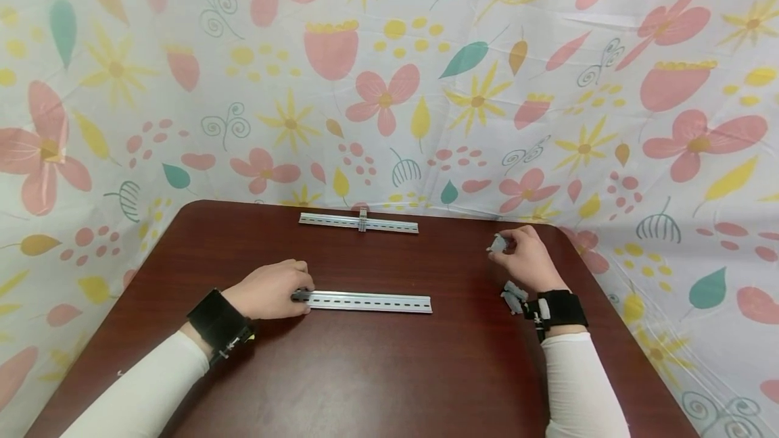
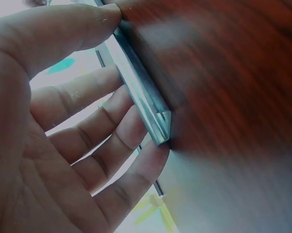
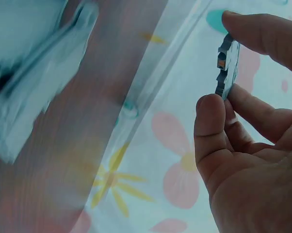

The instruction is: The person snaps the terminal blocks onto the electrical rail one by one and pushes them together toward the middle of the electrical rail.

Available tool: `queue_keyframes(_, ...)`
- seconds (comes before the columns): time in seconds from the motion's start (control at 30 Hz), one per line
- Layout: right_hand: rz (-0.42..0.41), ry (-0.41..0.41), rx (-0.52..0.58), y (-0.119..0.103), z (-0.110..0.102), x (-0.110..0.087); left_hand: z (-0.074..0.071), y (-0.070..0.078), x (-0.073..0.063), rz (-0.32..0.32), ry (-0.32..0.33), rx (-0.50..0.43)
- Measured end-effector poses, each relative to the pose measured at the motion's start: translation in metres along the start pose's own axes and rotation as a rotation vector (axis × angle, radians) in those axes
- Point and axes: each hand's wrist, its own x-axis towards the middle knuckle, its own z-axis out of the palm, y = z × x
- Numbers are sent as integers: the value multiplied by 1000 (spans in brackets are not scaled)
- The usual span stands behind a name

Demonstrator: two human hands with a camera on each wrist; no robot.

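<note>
A slotted metal DIN rail (image 1: 371,301) lies across the middle of the table. My left hand (image 1: 276,291) grips its left end, the thumb on the near edge and the fingers along the far edge. In the left wrist view the rail's end (image 2: 163,128) shows beside the fingers. At the right, my right hand (image 1: 528,259) pinches a thin grey DIN-rail terminal block (image 1: 499,244) between thumb and fingertips, raised off the table. The right wrist view shows that terminal block (image 3: 227,68) edge-on, with a small orange spot. Several more grey terminal blocks (image 1: 514,296) lie below the right hand, close to its wrist.
A second DIN rail (image 1: 392,226) lies near the table's back edge, with grey terminal blocks (image 1: 362,220) clipped near its middle. The dark red-brown table (image 1: 377,370) meets a flower-patterned curtain (image 1: 383,154) at the back. Both wrists wear black straps.
</note>
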Motion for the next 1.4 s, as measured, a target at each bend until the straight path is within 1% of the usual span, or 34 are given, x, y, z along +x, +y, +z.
queue_keyframes(0.13,-34,-20,8,-13,9,5,1,-2,0,-7,-3,-3)
queue_keyframes(0.37,-119,-18,5,-43,28,15,3,-5,1,-25,-15,-17)
queue_keyframes(0.53,-144,-30,32,-64,37,22,0,-5,3,-33,-28,-28)
queue_keyframes(0.73,-188,-41,52,-89,47,29,-3,-4,4,-31,-41,-63)
queue_keyframes(0.87,-213,-50,61,-105,54,34,-6,-7,5,-54,-34,-86)
queue_keyframes(1.03,-246,-59,70,-121,64,39,-11,-13,10,-82,-13,-141)
queue_keyframes(1.17,-275,-65,92,-133,72,42,-15,-17,18,-94,19,-204)
queue_keyframes(1.27,-292,-70,106,-143,78,42,-20,-16,26,-119,55,-248)
queue_keyframes(1.4,-312,-92,127,-157,84,39,-25,-11,35,-172,115,-313)
